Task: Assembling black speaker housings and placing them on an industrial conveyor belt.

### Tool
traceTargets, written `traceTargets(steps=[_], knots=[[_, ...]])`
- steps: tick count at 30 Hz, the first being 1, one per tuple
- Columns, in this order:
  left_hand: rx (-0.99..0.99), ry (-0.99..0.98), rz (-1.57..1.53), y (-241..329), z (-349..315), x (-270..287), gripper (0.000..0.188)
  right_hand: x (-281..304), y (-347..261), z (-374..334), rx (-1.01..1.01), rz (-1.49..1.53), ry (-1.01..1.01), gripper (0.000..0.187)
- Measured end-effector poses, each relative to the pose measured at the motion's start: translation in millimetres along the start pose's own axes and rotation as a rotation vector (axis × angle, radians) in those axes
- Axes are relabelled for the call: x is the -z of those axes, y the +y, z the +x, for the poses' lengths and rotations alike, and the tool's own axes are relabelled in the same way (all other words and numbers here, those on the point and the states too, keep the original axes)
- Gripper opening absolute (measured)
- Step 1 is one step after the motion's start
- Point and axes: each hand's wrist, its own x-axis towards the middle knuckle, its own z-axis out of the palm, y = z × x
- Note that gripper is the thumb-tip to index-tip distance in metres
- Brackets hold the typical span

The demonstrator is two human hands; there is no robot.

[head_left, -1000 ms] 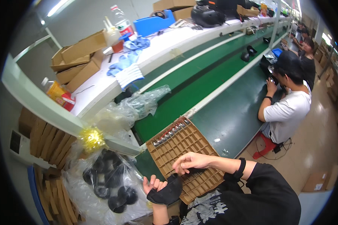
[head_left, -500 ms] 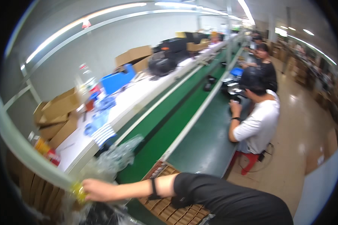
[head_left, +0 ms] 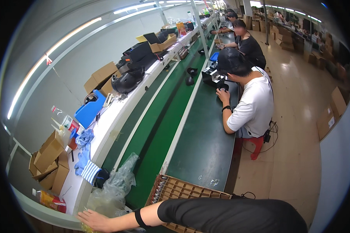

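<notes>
My right arm (head_left: 229, 213), in a black sleeve with a black band near the wrist, reaches across the lower edge from the right. At its end my right hand (head_left: 95, 220) lies over the pale curved rail (head_left: 46, 213), its fingers stretched out. Crinkled yellow plastic (head_left: 86, 229) shows under the hand, partly cut off by the lower edge. Just beyond the hand is a crumpled clear plastic bag (head_left: 118, 184), lying against the green conveyor belt (head_left: 151, 143). My left hand is not in view.
A cardboard divider tray (head_left: 182, 190) sits at the near end of the dark bench (head_left: 202, 155). Striped blue gloves (head_left: 90, 171), an opened carton (head_left: 48, 159) and a bottle (head_left: 64, 118) occupy the white shelf. A seated co-worker (head_left: 250, 101) handles a black part.
The view has swung right and lower, so the shelf and belt sit further left. My right hand now shows lower, with fingers straighter than before over the rail and yellow plastic.
</notes>
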Motion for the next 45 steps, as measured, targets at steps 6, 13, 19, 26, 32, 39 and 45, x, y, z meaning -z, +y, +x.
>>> traceTargets(steps=[6, 13, 19, 26, 32, 39, 45], knots=[[-0.037, 0.127, -0.028, -48, -15, -47, 0.026, 67, 13, -39, 0.327, 0.250, 0.179, 0.074], [-0.147, 0.267, -0.147, -96, -29, -77, 0.029, 152, 18, -227, 0.482, 0.328, -0.294, 0.084], [-0.293, -0.345, -0.429, -120, -62, -10, 0.053, 180, 47, -285, -0.119, 0.329, -0.394, 0.089], [-0.274, 0.320, -0.086, -111, -85, -16, 0.056, 171, 204, -325, -1.233, 0.445, 0.000, 0.100], [-0.343, 0.434, -0.110, -115, -128, 38, 0.040, 131, 327, -297, -1.514, 0.436, 0.316, 0.106], [-0.417, 0.492, -0.172, -123, -153, 65, 0.033, 79, 396, -254, -1.542, 0.241, 0.456, 0.109], [-0.420, 0.482, -0.145, -121, -151, 67, 0.035, 66, 466, -256, -1.579, 0.191, 0.643, 0.108]])
